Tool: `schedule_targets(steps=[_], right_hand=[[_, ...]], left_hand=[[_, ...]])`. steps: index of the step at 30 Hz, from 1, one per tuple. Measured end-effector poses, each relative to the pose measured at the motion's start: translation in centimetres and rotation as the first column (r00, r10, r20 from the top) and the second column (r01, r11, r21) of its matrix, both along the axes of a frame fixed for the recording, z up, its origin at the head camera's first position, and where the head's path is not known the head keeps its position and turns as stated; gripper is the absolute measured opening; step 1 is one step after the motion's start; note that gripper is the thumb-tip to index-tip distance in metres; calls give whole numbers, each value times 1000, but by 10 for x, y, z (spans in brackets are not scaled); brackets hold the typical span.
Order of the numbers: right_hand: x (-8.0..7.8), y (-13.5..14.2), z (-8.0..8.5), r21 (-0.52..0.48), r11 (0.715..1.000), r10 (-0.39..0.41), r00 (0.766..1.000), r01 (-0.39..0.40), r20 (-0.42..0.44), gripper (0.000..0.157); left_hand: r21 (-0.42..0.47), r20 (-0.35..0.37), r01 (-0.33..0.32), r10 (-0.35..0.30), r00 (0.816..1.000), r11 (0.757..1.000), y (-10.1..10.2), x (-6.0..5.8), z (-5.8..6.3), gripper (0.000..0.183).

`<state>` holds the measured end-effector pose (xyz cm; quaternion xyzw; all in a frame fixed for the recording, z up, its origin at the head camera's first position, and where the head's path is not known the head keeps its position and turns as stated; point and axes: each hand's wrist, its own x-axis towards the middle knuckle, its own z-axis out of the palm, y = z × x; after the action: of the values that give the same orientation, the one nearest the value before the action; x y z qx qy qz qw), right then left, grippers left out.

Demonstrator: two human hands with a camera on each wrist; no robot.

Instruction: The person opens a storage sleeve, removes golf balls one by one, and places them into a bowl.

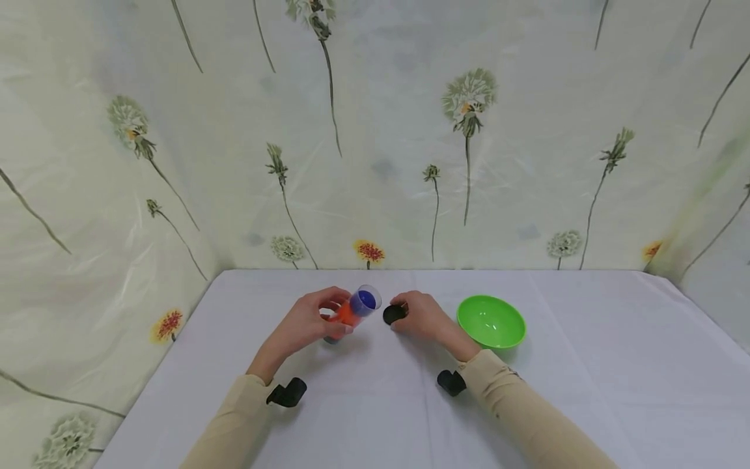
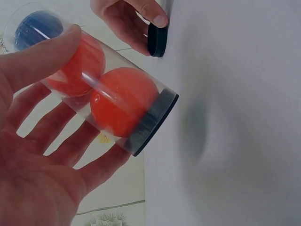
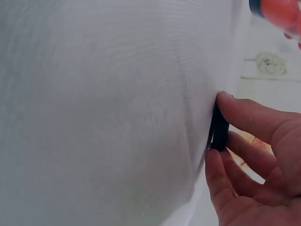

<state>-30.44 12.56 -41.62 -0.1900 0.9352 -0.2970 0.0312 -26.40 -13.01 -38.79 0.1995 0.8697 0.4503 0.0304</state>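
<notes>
My left hand [image 1: 310,322] grips a clear plastic tube [image 2: 123,55], tilted with its uncapped end up and to the right in the head view. Inside it are two orange balls [image 2: 124,101] and a blue ball [image 2: 37,29], the blue one nearest the open mouth. A black cap [image 2: 150,122] closes the tube's lower end. To the right, my right hand [image 1: 424,317] pinches a round black lid [image 1: 394,314] between thumb and fingers, at or just above the tabletop; whether it touches the cloth I cannot tell.
A bright green bowl [image 1: 491,322] stands just right of my right hand, near its forearm. White cloth covers the table [image 1: 363,423]. Behind it hangs a curtain [image 1: 387,195] printed with dandelions. A black wrist camera [image 1: 287,393] sits by the left cuff, another [image 1: 451,383] by the right.
</notes>
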Motion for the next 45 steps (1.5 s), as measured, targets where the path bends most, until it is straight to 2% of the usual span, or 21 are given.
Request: schedule_targets(steps=[8,26,37,45], right_hand=[[-4,4,-4,-47,997,-61,997,63,46,46],[-5,9,-8,-142,987,-65,991,81,115,52],[7,13,2,-239,964,-94,990,117,106,56],[20,15,10,-333,937,-76,992,105,100,54]], left_hand=[[21,17,8,-9,1000,1000,-1,1,-1,43],[59,44,-3,0,999,998,-2,-1,-4,43],[51,34,-15,14,999,999,-1,-2,-3,43],[71,23,-14,13,1000,997,2,-2,-1,42]])
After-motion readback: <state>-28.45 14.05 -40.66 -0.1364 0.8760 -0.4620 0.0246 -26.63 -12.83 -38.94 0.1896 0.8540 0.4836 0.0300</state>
